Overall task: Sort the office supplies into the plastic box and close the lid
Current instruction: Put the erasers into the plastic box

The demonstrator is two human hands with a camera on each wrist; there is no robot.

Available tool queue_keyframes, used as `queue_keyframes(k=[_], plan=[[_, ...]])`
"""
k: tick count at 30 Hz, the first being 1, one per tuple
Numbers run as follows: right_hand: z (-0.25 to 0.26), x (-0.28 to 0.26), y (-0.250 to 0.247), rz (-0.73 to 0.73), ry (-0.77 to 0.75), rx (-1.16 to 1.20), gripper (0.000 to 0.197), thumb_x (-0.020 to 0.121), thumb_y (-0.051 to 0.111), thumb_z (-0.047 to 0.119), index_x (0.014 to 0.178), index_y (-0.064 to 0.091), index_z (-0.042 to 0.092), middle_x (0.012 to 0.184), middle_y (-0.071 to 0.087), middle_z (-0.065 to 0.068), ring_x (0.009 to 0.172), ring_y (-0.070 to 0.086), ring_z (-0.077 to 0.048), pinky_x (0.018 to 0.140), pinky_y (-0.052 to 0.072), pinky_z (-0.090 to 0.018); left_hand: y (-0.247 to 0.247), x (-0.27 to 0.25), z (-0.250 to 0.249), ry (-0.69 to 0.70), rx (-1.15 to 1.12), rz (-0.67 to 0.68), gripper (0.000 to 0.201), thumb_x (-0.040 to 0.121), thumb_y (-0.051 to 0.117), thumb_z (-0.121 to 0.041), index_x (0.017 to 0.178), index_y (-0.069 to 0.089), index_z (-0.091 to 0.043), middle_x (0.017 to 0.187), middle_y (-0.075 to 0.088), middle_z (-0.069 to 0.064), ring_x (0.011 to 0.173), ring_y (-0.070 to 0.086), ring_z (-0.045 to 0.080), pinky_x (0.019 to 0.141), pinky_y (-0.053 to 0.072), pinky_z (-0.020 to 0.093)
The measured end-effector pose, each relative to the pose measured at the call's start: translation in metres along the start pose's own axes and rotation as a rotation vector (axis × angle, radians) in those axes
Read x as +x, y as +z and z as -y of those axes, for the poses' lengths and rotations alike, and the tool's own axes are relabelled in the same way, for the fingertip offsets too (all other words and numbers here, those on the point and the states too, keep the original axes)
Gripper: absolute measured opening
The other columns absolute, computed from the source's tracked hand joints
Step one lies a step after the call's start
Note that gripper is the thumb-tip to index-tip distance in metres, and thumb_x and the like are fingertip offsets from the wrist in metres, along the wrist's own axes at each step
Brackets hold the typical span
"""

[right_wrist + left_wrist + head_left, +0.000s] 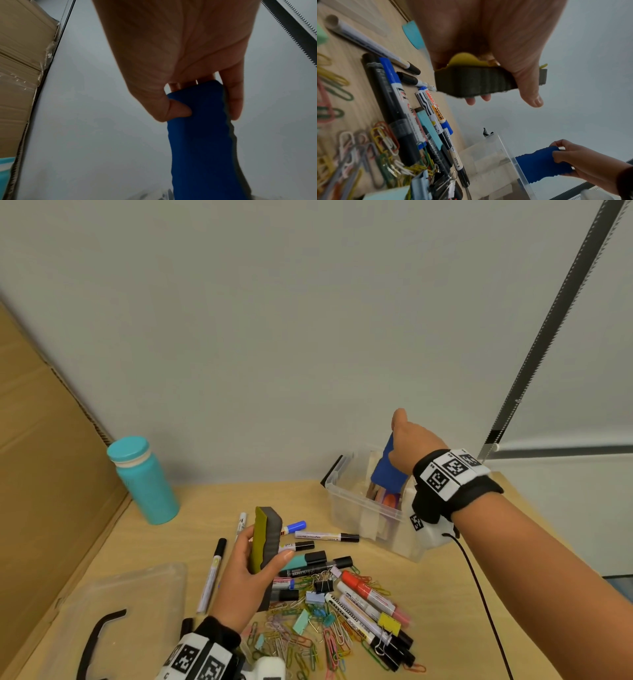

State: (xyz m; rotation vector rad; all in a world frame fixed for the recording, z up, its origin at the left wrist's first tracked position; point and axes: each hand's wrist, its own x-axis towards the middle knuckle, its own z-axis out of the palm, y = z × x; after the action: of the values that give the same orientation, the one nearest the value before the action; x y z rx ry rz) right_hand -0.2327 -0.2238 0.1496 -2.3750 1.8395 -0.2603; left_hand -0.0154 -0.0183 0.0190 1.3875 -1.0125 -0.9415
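Going L to R: the clear lid [130, 587] is lying flat on the desk [479, 594] at the far left, nowhere near the box, so closing def isn't happening yet. Next over, left hand [246, 573] is wrapped around a yellow/grey eraser [265, 537], thumb on one side, fingers on the other, held up above the pile. Under and right of it there's still a ton of stuff on the desk: markers [368, 599], paper clips [308, 642], binder clips [322, 585], basically untouched imo. Then the plastic box [363, 508] toward the back right, w/ a few things already inside (can't tell what exactly, something orange/pink). Right hand [407, 445] pinches the top end of a blue eraser [388, 467], standing it upright w/ its lower end down in the box. So early days, maybe a handful of items in, most of the sorting + lid left
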Motion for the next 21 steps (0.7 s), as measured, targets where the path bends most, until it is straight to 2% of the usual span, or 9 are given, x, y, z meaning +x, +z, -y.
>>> queue_keyframes(k=[3, 9, 10, 12, 14, 16, 17, 19, 21], plan=[[0.001, 0.006, -0.001, -0.022, 0.014, -0.025, 0.038, 0.087, 0.050, 0.005, 0.118, 0.029, 0.006, 0.067, 0.044, -0.006, 0.056, 0.044, -0.020, 0.055, 0.042, -0.035, 0.001, 0.000, -0.001, 0.008, -0.002, -0.002, 0.047, 0.072, 0.070, -0.030, 0.112, 0.048, -0.042, 0.102, 0.071, 0.001, 0.090, 0.069, 0.007, 0.078, 0.052, 0.024], [0.007, 0.021, 0.024, 0.211, 0.106, -0.078, 0.045, 0.090, 0.053, 0.007, 0.127, 0.029, 0.001, 0.070, 0.044, -0.008, 0.060, 0.046, -0.021, 0.065, 0.043, -0.035, -0.003, -0.001, 0.001, 0.000, -0.004, -0.009, 0.057, 0.069, 0.071, -0.034, 0.121, 0.047, -0.035, 0.105, 0.070, 0.001, 0.093, 0.069, 0.012, 0.088, 0.053, 0.034], [0.008, 0.024, 0.027, 0.279, 0.110, -0.092, 0.043, 0.091, 0.052, 0.009, 0.128, 0.031, 0.000, 0.076, 0.048, -0.010, 0.067, 0.051, -0.025, 0.069, 0.043, -0.035, -0.004, -0.001, 0.001, 0.003, 0.005, -0.010, 0.059, 0.069, 0.071, -0.034, 0.123, 0.047, -0.034, 0.105, 0.070, 0.000, 0.093, 0.069, 0.010, 0.086, 0.053, 0.030], [0.006, 0.034, 0.034, 0.406, 0.096, -0.128, 0.037, 0.092, 0.053, 0.014, 0.125, 0.042, 0.001, 0.103, 0.059, -0.016, 0.089, 0.057, -0.031, 0.078, 0.046, -0.036, -0.005, -0.001, 0.001, 0.014, 0.034, -0.010, 0.061, 0.071, 0.071, -0.035, 0.127, 0.046, -0.032, 0.105, 0.068, -0.001, 0.091, 0.067, 0.006, 0.078, 0.053, 0.020], [-0.002, 0.047, 0.047, 0.452, 0.095, -0.234, 0.036, 0.084, 0.063, 0.021, 0.116, 0.052, 0.009, 0.123, 0.056, -0.015, 0.103, 0.056, -0.032, 0.087, 0.046, -0.039, -0.005, -0.001, 0.000, 0.024, 0.048, -0.013, 0.061, 0.073, 0.071, -0.033, 0.128, 0.046, -0.031, 0.106, 0.066, -0.002, 0.090, 0.066, 0.004, 0.073, 0.052, 0.014], [-0.010, 0.057, 0.056, 0.405, 0.139, -0.335, 0.035, 0.075, 0.069, 0.028, 0.105, 0.054, 0.017, 0.111, 0.043, -0.009, 0.114, 0.051, -0.036, 0.092, 0.044, -0.045, -0.005, 0.000, -0.001, 0.032, 0.051, -0.013, 0.060, 0.073, 0.071, -0.033, 0.128, 0.046, -0.032, 0.108, 0.065, -0.002, 0.090, 0.066, 0.003, 0.072, 0.052, 0.011], [-0.011, 0.058, 0.057, 0.400, 0.152, -0.352, 0.026, 0.076, 0.068, 0.029, 0.094, 0.053, 0.017, 0.104, 0.040, -0.008, 0.111, 0.052, -0.036, 0.090, 0.045, -0.045, -0.005, 0.000, -0.001, 0.036, 0.056, -0.011, 0.058, 0.072, 0.070, -0.034, 0.126, 0.047, -0.035, 0.108, 0.065, -0.003, 0.090, 0.065, 0.003, 0.073, 0.052, 0.011], [-0.018, 0.067, 0.065, 0.427, 0.150, -0.334, 0.020, 0.078, 0.066, 0.025, 0.077, 0.049, 0.014, 0.091, 0.048, -0.006, 0.093, 0.058, -0.031, 0.084, 0.050, -0.040, -0.004, 0.000, -0.002, 0.040, 0.063, -0.004, 0.053, 0.072, 0.070, -0.034, 0.120, 0.047, -0.041, 0.107, 0.065, -0.005, 0.089, 0.065, 0.002, 0.073, 0.052, 0.011], [-0.039, 0.094, 0.086, 0.465, 0.163, -0.295, 0.017, 0.076, 0.065, 0.022, 0.070, 0.051, 0.014, 0.083, 0.057, -0.006, 0.082, 0.059, -0.028, 0.082, 0.054, -0.037, -0.002, 0.000, -0.003, 0.038, 0.066, 0.004, 0.052, 0.074, 0.070, -0.032, 0.121, 0.047, -0.040, 0.105, 0.065, -0.005, 0.088, 0.065, 0.000, 0.071, 0.051, 0.010]])
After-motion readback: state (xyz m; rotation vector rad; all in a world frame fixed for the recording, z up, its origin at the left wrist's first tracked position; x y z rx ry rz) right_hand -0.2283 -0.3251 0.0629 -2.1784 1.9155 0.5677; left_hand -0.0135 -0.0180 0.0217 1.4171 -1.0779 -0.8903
